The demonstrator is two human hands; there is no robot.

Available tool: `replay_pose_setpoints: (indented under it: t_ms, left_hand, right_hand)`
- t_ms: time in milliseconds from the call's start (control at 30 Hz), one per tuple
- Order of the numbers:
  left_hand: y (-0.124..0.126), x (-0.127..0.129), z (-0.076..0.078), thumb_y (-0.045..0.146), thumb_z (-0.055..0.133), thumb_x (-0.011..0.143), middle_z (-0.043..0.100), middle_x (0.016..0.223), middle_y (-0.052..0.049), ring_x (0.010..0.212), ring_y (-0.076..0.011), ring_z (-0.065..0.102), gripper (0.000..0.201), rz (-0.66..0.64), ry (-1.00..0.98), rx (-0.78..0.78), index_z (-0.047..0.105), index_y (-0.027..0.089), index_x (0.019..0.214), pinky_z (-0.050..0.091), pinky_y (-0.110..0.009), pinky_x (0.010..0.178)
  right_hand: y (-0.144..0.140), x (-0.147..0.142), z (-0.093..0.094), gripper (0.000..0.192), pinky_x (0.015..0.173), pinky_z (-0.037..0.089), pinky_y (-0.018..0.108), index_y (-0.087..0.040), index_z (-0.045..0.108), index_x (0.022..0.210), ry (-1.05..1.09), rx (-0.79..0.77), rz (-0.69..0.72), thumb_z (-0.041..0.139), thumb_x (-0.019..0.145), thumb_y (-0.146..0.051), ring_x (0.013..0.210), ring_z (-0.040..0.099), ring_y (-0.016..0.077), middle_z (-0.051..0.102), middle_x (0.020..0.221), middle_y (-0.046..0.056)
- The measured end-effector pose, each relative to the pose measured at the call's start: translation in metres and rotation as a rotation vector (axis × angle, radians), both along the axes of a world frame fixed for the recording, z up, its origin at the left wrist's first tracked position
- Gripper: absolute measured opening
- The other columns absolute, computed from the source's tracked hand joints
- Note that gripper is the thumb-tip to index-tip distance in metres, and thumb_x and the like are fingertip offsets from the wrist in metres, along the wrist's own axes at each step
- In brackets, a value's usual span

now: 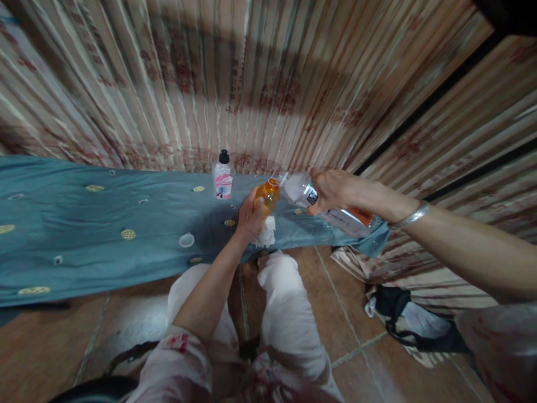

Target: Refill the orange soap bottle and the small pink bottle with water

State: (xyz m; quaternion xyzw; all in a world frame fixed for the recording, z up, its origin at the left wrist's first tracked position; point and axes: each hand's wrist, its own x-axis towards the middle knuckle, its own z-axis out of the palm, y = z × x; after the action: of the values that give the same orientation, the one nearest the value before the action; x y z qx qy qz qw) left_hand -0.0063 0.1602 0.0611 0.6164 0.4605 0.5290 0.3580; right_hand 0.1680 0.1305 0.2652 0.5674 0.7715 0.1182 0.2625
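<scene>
My left hand (250,215) is wrapped round a small orange bottle (268,198), which has no cap on and leans a little to the right. In my right hand (333,190) is a large clear plastic bottle (298,189) with a label, tipped over so its mouth points left. That mouth is close beside the top of the orange bottle; whether the two touch, or liquid flows, I cannot tell. Below my left hand lies crumpled white tissue (265,232). A clear bottle with a black cap and pink label (222,182) stands upright to the left.
A blue-green cloth (159,207) with yellow patterns covers the long narrow surface. On it lies a small round whitish lid-like disc (186,240). Pleated curtains (201,84) hang behind. A black-and-white bag-like bundle (415,322) rests on the tiled floor (352,364) at right.
</scene>
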Motion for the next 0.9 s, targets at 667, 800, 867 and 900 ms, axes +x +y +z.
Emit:
replay_pose_setpoints:
  t_ms: [667,800,867,900]
  left_hand:
    - [0.0006,0.0004,-0.0014,0.038,0.039,0.099,0.063,0.142,-0.012,0.136,-0.0276,0.057,0.050,-0.021,-0.022,-0.012,0.056,0.020,0.142,0.041,-0.046,0.119]
    - [-0.0010,0.0003,0.0003,0.041,0.041,0.099,0.065,0.140,-0.009,0.137,-0.0260,0.057,0.048,-0.014,-0.055,-0.016,0.059,0.023,0.139,0.041,-0.042,0.120]
    - [-0.0008,0.0001,-0.0001,0.043,0.043,0.098,0.065,0.139,-0.010,0.136,-0.0261,0.057,0.047,-0.006,-0.067,-0.008,0.061,0.023,0.137,0.040,-0.041,0.120]
    - [-0.0005,-0.0001,-0.0004,0.043,0.043,0.098,0.065,0.139,-0.011,0.136,-0.0265,0.057,0.047,-0.006,-0.063,-0.007,0.061,0.022,0.137,0.040,-0.042,0.120]
  right_hand:
    - [-0.0026,-0.0025,0.0002,0.077,0.066,0.047,0.032,0.000,0.056,0.127,0.014,0.021,-0.029,0.078,0.075,-0.054,0.092,0.073,0.0337,0.074,0.104,0.023]
    - [-0.0046,-0.0041,0.0027,0.072,0.064,0.046,0.030,-0.002,0.058,0.125,0.011,0.007,-0.017,0.076,0.077,-0.053,0.091,0.073,0.0311,0.075,0.106,0.021]
    - [-0.0053,-0.0050,0.0035,0.073,0.064,0.046,0.030,-0.001,0.058,0.126,0.004,0.007,-0.016,0.076,0.078,-0.053,0.091,0.072,0.0310,0.074,0.106,0.022]
    - [-0.0055,-0.0053,0.0035,0.074,0.064,0.046,0.030,0.000,0.058,0.126,0.007,0.009,-0.018,0.076,0.078,-0.053,0.091,0.072,0.0311,0.074,0.106,0.022]
